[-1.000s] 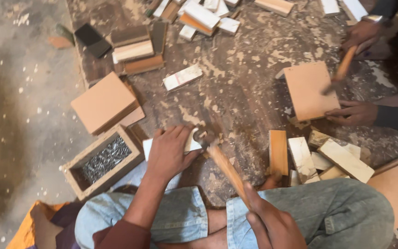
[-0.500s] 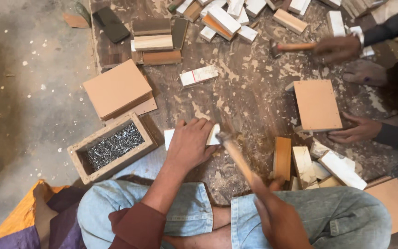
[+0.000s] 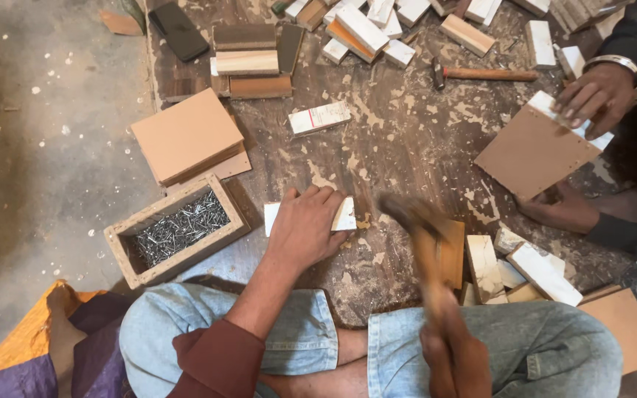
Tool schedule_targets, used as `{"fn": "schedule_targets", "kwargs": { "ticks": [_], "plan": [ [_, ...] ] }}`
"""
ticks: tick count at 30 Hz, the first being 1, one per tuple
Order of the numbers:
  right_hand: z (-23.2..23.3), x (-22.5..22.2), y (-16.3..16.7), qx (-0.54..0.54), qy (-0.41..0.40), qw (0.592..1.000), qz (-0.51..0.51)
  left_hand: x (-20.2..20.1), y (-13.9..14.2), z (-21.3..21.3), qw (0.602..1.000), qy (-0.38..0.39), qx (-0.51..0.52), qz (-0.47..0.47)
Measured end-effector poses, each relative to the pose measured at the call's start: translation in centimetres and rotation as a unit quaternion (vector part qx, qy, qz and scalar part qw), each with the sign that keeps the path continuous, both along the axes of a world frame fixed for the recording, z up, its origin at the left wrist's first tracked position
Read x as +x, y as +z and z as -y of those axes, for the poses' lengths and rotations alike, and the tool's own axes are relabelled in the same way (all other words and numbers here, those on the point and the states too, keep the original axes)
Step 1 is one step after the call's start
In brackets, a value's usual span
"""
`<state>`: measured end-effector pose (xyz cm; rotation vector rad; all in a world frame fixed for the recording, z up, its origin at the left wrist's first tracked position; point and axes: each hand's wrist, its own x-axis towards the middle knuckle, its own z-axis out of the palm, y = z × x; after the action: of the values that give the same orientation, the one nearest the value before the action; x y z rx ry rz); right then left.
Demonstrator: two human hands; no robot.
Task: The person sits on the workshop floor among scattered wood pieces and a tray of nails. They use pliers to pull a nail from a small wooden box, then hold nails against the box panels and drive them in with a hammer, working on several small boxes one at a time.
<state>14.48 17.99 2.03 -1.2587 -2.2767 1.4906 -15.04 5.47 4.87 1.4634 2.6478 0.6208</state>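
Left hand (image 3: 305, 228) lies palm-down, fingers curled over a white block (image 3: 311, 216) on the worn board (image 3: 407, 147), pressing it flat just right of the nail box (image 3: 178, 230). Right hand (image 3: 455, 354) is closed in a fist round the handle of a hammer (image 3: 418, 228); the head is blurred, raised just right of the block and not touching it.

Judgement on the step in hand: the blow should land square and close to the block's right end, with the left fingers kept back from the strike point. No nail can be made out under the hand. The block must stay flat so it does not skid on the shavings.

Surroundings: 1 stack of tan panels (image 3: 186, 136) lies above the nail box. Loose wood offcuts (image 3: 525, 269) crowd the board to the right of the hammer, near its swing path. A 2nd hammer (image 3: 481, 74) lies idle at the top. A co-worker's hands (image 3: 595, 92) hold a tan panel (image 3: 532, 151) at the right, well apart from the block. More offcuts and a dark phone (image 3: 178, 31) lie along the top edge.
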Motion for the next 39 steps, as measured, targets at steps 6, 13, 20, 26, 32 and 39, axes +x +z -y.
{"fn": "schedule_targets", "kwargs": {
  "ticks": [6,13,20,26,32,39],
  "plan": [
    [-0.5,-1.8,1.2,0.108,0.159,0.977,0.096,0.0,0.2,-0.1,1.000,-0.001,0.008,-0.003],
    [0.4,-1.1,1.6,0.179,0.194,0.963,-0.048,0.0,0.2,-0.2,1.000,-0.002,0.021,-0.002],
    [0.5,-0.7,0.8,0.185,0.165,0.959,-0.141,0.0,0.0,-0.3,1.000,-0.002,0.018,-0.002],
    [-0.1,-1.5,1.1,0.127,0.142,0.980,0.056,0.1,-0.3,-0.3,1.000,-0.001,0.015,0.005],
    [-0.3,-1.6,1.4,0.186,0.189,0.964,0.004,0.2,-0.1,-0.1,1.000,0.003,0.018,0.015],
    [-0.6,-1.2,1.1,0.208,0.161,0.961,-0.087,0.4,-0.1,-0.2,1.000,0.002,0.028,0.014]
  ]
}}
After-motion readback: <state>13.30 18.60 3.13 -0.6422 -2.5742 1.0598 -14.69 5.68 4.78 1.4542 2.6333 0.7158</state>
